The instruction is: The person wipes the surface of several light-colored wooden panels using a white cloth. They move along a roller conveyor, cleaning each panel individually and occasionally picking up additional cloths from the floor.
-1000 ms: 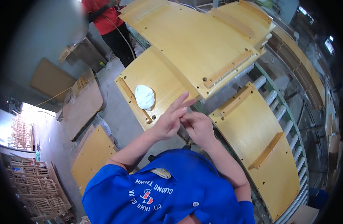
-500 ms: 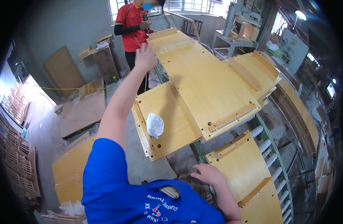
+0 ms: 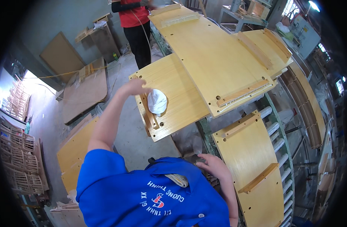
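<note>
My left hand (image 3: 136,86) hovers beside a white plastic-wrapped bundle (image 3: 156,101), its fingers loosely stretched toward it and slightly blurred; nothing shows in them. That bundle stands on a yellow wooden panel (image 3: 181,109) with a wooden strip (image 3: 147,109) along its left edge and several holes. What the wrapping contains is hidden. My right hand (image 3: 214,165) is low in front of my body, fingers apart and holding nothing, near the left edge of a second yellow panel (image 3: 252,155) with wooden strips across it.
A long yellow panel (image 3: 218,68) overlaps the bundle's panel at a higher level. Below runs a roller conveyor (image 3: 281,160) with a green frame. Across the panels stands a co-worker (image 3: 137,34) in a red shirt. Curved boards (image 3: 302,109) are stacked at the right.
My left hand has come down and back from beside the long panel's far end to the white bundle. My right hand stays low. The view has tilted downward.
</note>
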Motion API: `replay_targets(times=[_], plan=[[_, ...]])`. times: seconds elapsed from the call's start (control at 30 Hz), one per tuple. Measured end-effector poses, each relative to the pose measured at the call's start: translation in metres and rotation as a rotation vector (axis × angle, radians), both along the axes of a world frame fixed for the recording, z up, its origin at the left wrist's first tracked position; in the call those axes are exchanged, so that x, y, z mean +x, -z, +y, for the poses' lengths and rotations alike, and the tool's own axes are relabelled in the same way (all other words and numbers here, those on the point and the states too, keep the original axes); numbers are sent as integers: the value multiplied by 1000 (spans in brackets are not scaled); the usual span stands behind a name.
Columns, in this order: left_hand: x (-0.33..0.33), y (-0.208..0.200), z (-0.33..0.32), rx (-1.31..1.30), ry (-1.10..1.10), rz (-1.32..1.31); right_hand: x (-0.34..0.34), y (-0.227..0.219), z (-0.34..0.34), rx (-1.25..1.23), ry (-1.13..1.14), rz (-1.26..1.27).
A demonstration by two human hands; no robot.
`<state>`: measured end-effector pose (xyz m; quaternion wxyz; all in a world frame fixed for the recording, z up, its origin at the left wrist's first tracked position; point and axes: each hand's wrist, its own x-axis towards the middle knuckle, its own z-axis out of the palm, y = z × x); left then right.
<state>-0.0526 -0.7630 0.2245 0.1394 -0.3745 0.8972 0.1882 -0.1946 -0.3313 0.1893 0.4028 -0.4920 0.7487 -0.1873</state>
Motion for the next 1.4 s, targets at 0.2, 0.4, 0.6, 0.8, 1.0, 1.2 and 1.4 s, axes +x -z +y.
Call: replay_targets(times=[0.2, 0.4, 0.6, 0.8, 1.0, 1.2, 1.4], plan=[[43, 44, 35, -135, -14, 341, 3, 6, -17, -218, 77, -63], [40, 54, 47, -144, -124, 309, 6, 6, -36, -344, 100, -87], [39, 61, 46, -168, 6, 437, 12, 14, -41, -303, 107, -134], [30, 74, 19, -238, 115, 703, 14, 26, -45, -317, 56, -108], [32, 78, 11, 256, 3, 867, 18, 34, -48, -253, 88, -162], [31, 77, 60, 770, -511, 1167, 17, 42, -41, -261, 116, -171], [16, 58, 119, 989, -741, 1230, 22, 46, -71, -382, 355, -703]])
